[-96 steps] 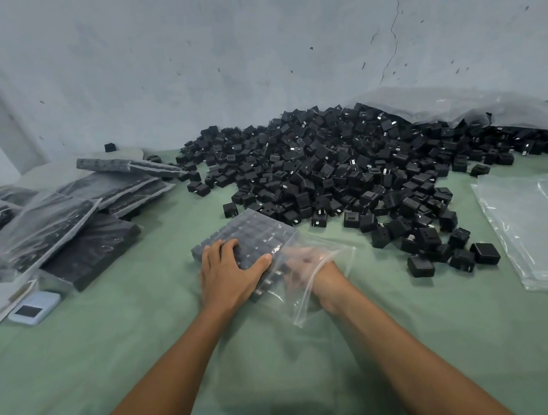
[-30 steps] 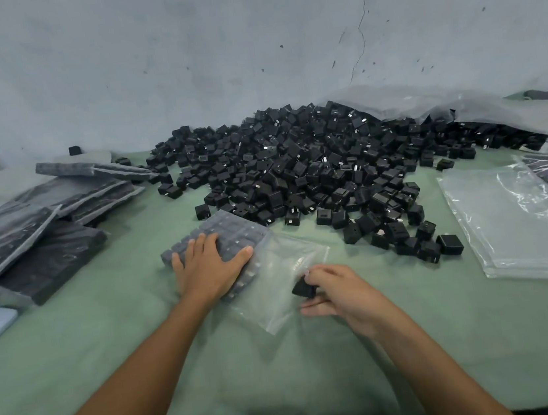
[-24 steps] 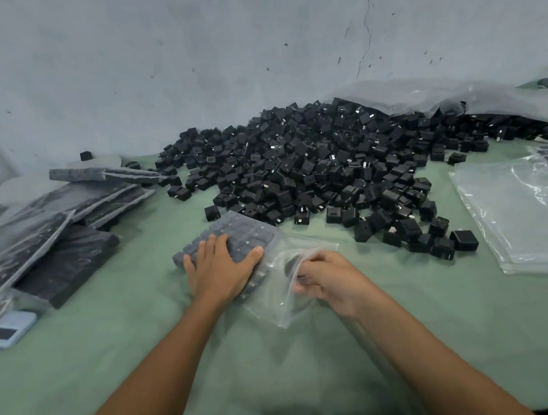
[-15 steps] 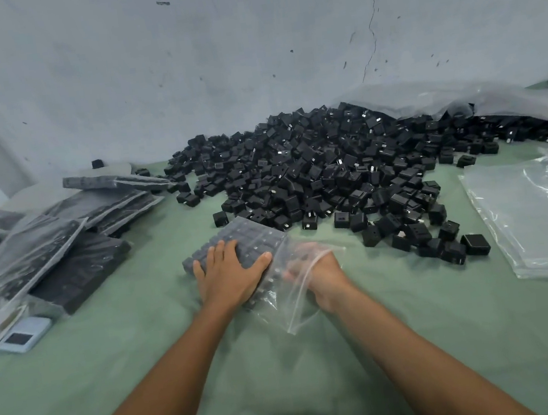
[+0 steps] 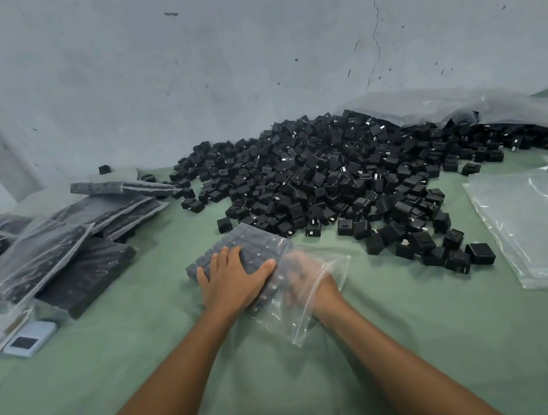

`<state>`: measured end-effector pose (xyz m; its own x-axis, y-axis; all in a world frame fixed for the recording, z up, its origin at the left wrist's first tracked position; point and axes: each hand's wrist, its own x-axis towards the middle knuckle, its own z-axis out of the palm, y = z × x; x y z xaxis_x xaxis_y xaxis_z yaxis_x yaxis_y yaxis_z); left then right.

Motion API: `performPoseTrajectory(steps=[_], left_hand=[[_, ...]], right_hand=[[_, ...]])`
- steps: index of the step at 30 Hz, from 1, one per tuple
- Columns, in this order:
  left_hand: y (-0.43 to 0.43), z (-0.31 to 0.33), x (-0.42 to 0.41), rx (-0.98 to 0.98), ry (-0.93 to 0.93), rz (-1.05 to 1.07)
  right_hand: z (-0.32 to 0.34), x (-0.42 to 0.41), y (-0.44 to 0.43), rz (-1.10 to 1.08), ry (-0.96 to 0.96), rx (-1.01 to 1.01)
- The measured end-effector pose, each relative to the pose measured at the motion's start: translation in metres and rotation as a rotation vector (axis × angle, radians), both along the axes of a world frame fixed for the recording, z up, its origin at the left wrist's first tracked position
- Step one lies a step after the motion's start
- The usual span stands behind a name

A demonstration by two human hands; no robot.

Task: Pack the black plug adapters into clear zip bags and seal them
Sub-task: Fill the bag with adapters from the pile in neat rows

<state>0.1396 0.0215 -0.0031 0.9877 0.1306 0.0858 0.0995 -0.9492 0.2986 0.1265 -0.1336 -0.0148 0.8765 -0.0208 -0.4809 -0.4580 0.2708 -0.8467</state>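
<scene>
left hand (image 5: 237,282) flat on top of zip bag (image 5: 302,326), fingers (image 5: 224,259) straight and close together, thumb splayed toward bag mouth, pressing on packed adapters (image 5: 252,241) lying in grid under plastic. right hand (image 5: 303,276) inside bag's open mouth, in up to wrist; blurred through film, so cannot tell whether its fingers pinch adapter or lie spread. bag lies on green counter (image 5: 420,344), just in front of loose adapter pile (image 5: 331,179). filled bags (image 5: 79,231) stacked far left, empty bags (image 5: 537,226) far right, pale-blue device (image 5: 30,339) near left.
</scene>
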Motion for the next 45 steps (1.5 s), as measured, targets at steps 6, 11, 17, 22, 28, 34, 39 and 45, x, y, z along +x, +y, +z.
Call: performPoseTrajectory(steps=[6,11,17,22,28,34,39,45], left_hand=[[-0.007,0.01,0.008,-0.021,0.0,0.022],[-0.019,0.005,0.006,-0.041,-0.025,0.077],[-0.018,0.004,0.008,0.035,0.024,0.039],[-0.02,0.005,0.006,0.039,0.04,0.04],[-0.02,0.006,0.005,0.034,0.04,0.045],[-0.02,0.005,0.005,0.024,0.034,0.039],[-0.018,0.003,0.006,0.021,0.024,0.038],[-0.012,-0.006,0.012,0.026,-0.004,0.042]], right_hand=[[-0.006,-0.009,-0.001,0.099,-0.116,-0.222],[0.009,-0.027,-0.007,0.217,-0.366,-0.537],[0.007,-0.044,-0.018,0.204,-0.62,-0.564],[0.017,-0.05,-0.022,0.309,-0.625,-0.595],[0.03,-0.067,-0.08,0.506,-0.575,-0.797],[0.062,-0.044,-0.156,0.1,-0.663,-1.22],[0.062,-0.009,-0.193,0.38,-0.463,-1.632],[0.045,0.007,-0.206,0.363,-0.528,-1.51]])
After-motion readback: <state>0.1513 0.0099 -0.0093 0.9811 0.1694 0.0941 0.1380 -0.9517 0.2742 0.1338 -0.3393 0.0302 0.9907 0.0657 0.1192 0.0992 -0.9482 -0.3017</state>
